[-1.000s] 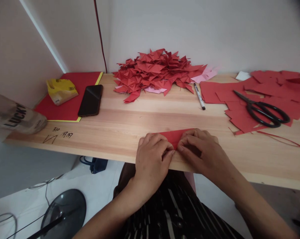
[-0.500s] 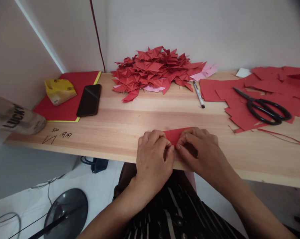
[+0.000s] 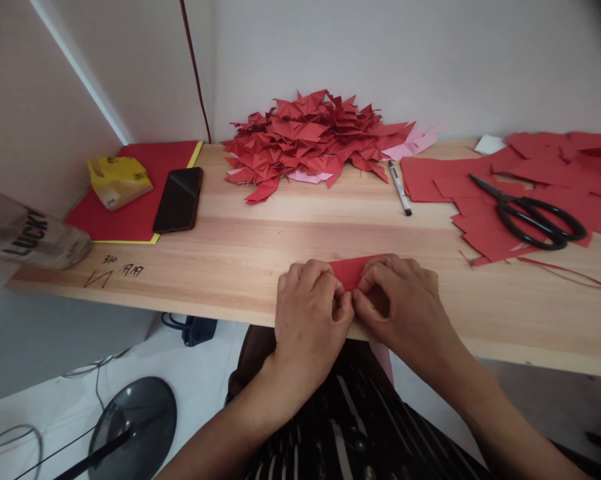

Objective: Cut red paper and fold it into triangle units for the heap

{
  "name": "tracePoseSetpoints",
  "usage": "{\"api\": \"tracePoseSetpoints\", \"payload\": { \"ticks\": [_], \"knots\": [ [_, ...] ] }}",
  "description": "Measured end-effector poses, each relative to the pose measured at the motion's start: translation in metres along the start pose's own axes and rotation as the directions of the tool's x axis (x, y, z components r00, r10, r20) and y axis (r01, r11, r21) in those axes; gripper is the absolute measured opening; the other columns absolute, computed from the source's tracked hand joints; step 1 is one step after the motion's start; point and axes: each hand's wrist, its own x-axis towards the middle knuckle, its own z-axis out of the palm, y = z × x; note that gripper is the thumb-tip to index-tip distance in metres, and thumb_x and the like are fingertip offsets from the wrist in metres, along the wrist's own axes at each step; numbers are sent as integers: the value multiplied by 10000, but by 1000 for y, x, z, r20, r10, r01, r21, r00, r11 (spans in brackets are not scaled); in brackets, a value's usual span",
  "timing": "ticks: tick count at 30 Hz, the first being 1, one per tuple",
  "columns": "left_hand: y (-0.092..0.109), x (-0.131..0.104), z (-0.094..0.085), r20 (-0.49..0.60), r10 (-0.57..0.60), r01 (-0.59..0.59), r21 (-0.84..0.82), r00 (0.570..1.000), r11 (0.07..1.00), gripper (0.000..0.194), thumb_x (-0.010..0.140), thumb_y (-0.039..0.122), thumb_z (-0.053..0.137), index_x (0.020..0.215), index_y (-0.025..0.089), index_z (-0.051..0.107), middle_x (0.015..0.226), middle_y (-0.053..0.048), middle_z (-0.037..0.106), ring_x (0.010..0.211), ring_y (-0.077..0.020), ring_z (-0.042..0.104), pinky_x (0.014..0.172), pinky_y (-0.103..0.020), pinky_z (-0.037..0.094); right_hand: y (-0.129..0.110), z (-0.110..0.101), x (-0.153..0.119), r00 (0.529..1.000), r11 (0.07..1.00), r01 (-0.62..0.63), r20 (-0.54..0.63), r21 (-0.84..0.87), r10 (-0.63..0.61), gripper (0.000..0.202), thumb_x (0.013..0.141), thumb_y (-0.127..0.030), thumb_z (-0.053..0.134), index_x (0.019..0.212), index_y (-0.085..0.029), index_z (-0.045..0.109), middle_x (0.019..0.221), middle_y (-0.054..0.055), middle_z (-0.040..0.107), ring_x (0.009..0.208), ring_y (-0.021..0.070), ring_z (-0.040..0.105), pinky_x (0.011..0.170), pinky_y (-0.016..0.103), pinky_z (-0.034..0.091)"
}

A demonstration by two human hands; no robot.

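Close to the table's front edge lies a small piece of red paper (image 3: pixel 349 272), its sides covered by my fingers. My left hand (image 3: pixel 310 310) pinches its near left part between thumb and curled fingers. From the other side my right hand (image 3: pixel 403 300) grips the same paper, thumb and forefinger pressed together. The two thumbs are almost touching at the paper's near edge. Beyond my hands, against the wall, a heap of folded red paper shapes (image 3: pixel 300 137) is piled up, with some pink paper (image 3: pixel 413 143) under its right side.
Black-handled scissors (image 3: pixel 535 217) rest on cut red sheets (image 3: pixel 425 180) at the right, beside a marker (image 3: pixel 399 189). On the left are a phone (image 3: pixel 179 200), a yellow packet (image 3: pixel 120 183) on red card (image 3: pixel 130 230), and a clear bottle (image 3: pixel 35 233) marked LUCKY.
My left thumb has shifted slightly right, towards my right thumb. Both hands keep their hold on the red paper; the things around them stay in place.
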Motion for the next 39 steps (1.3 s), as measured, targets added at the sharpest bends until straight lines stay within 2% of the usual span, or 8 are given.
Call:
{"api": "tracePoseSetpoints", "payload": {
  "ticks": [8,13,18,22,25,29,34,39],
  "knots": [
    [-3,-3,-5,54,49,-52,43,997,998,31,879,172,593,879,187,565,985,-44,622,918,-217,506,774,-390,405,2,1,-2,1000,1000,13,-18,7,-13,99,785,-175,581,740,-218,504,850,31,591,835,240,507,755,384,322],
    [-14,-12,-7,0,232,-232,39,973,972,173,912,129,545,985,241,655,1096,-35,645,1005,-210,525,832,-389,418,4,2,-3,999,1000,31,-28,4,-31,67,805,-187,548,772,-218,498,868,47,598,843,253,512,744,384,331],
    [-22,-20,-9,57,357,-361,96,932,928,249,906,125,548,1103,229,660,1189,-47,644,1074,-237,504,900,-421,442,6,0,-5,998,999,49,-35,14,-49,87,818,-146,523,872,-208,552,931,72,626,893,274,543,774,415,377],
    [-24,-20,-10,27,385,-386,113,922,916,257,916,131,529,1110,234,662,1161,-47,659,1048,-229,519,869,-413,461,7,-5,-18,989,990,119,-95,71,-112,236,895,-122,459,1080,-198,585,1099,96,657,1040,264,573,871,431,432],
    [-24,-20,-9,17,397,-395,129,918,909,267,911,128,536,1125,228,660,1160,-51,663,1048,-234,521,862,-410,461,2,-5,-32,968,976,211,-149,42,-203,318,937,-161,476,1245,-174,555,1249,107,643,1167,237,560,974,417,431],
    [-23,-21,-9,49,380,-383,129,924,915,237,901,120,545,1085,206,668,1196,-49,659,1073,-238,518,894,-418,455,-6,3,-49,943,943,323,-62,-77,-328,406,955,-171,455,1357,-144,507,1347,101,620,1277,223,533,1086,437,370],
    [-25,-22,-13,17,408,-408,73,913,910,252,908,114,532,1114,192,653,1166,-55,684,1093,-224,539,923,-411,457,-4,7,-57,946,929,316,-12,-191,-325,464,975,-236,440,1432,-162,459,1432,69,548,1361,240,459,1163,489,267],
    [-29,-25,-14,-14,420,-418,53,908,907,254,911,115,544,1129,193,647,1171,-36,693,1112,-212,548,947,-400,449,0,4,-57,937,909,342,12,-237,-350,455,978,-241,419,1426,-188,477,1473,45,497,1359,244,460,1155,486,281]
  ]
}}
